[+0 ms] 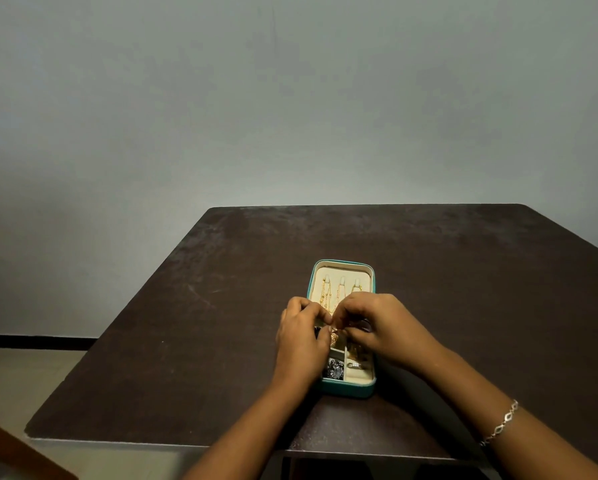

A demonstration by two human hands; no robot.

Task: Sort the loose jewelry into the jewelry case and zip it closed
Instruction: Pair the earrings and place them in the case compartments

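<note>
Case (348, 389) open on counter (186, 323), compartments mostly filled, chains (325, 292) in lid. Left hand (301, 341) and right hand (384, 327): both grips pinching gold piece (334, 337) mid-case. Sorting judged nearly complete; zipping outstanding.

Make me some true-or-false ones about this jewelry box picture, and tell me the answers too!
The jewelry case is open. True.
The case is red. False: it is teal outside, cream inside.
Gold chains hang in the lid. True.
Only one hand is at the case. False: the left hand and right hand are both over it.
The person wears a silver bracelet. True.
</note>
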